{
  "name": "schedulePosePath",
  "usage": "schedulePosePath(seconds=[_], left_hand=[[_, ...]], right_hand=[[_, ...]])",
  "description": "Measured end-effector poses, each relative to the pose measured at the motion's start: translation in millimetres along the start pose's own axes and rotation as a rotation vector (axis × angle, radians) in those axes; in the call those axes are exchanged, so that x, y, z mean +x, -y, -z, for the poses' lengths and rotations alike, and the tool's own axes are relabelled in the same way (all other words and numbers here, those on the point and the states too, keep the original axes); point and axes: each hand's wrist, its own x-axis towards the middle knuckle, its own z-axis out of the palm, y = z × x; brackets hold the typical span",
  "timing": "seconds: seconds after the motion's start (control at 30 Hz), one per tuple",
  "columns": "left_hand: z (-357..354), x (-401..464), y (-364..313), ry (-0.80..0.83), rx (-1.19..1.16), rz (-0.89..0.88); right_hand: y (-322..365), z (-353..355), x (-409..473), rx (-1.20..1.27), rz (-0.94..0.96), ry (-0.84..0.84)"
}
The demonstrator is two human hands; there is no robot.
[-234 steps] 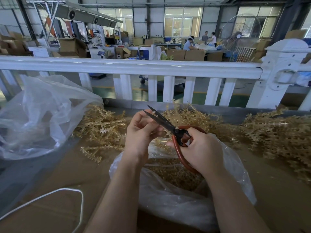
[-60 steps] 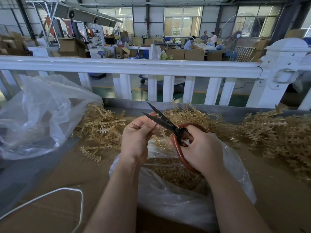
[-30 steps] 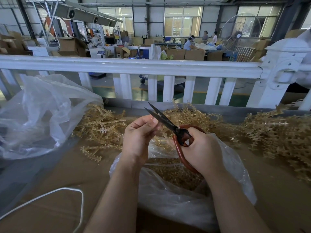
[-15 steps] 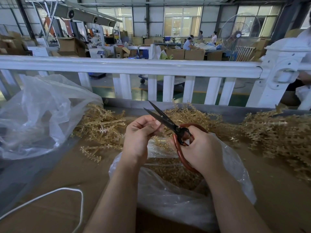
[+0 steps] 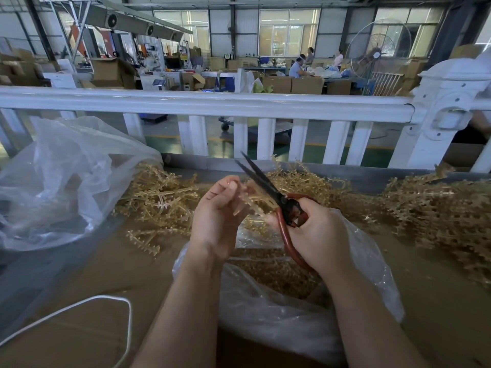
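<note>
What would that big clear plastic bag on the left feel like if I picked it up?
Probably floppy: the clear bag slumps in crumpled folds and holds no shape of its own. Likely very light, since the film is thin enough to see through. Its glossy sheen suggests it could slip out of a loose grip.
</note>
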Motion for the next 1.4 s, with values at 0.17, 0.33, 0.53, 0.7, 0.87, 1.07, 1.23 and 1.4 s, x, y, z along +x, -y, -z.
schedulePosePath(seconds=[0.17,0.33,0.53,0.7,0.87,1.07,1.23,1.4], left_hand=[[5,0,-4,0.055,-0.33,0.067],[8,1,-5,0.088,-0.45,0.071],[7,-3,-6,0.11,-0.504,0.054],[7,-1,-7,0.024,-0.475,0.069],[14,5,-11,-0.125,-0.403,0.0],[25,11,-19,-0.393,-0.386,-0.16],[37,7,-22,-0.705,-0.494,-0.192],[43,4,-20,-0.846,-0.402,-0.223]], right_hand=[[-3,-1,3,0.194,-0.185,-0.032],[-3,3,7,0.454,-0.298,-0.031],[-6,8,11,0.725,-0.435,-0.014],[-4,7,11,0.689,-0.429,0.011],[-4,7,11,0.627,-0.417,0.026],[-5,6,11,0.595,-0.419,0.032],[-6,3,12,0.535,-0.424,0.03],[-4,3,12,0.528,-0.443,0.022]])
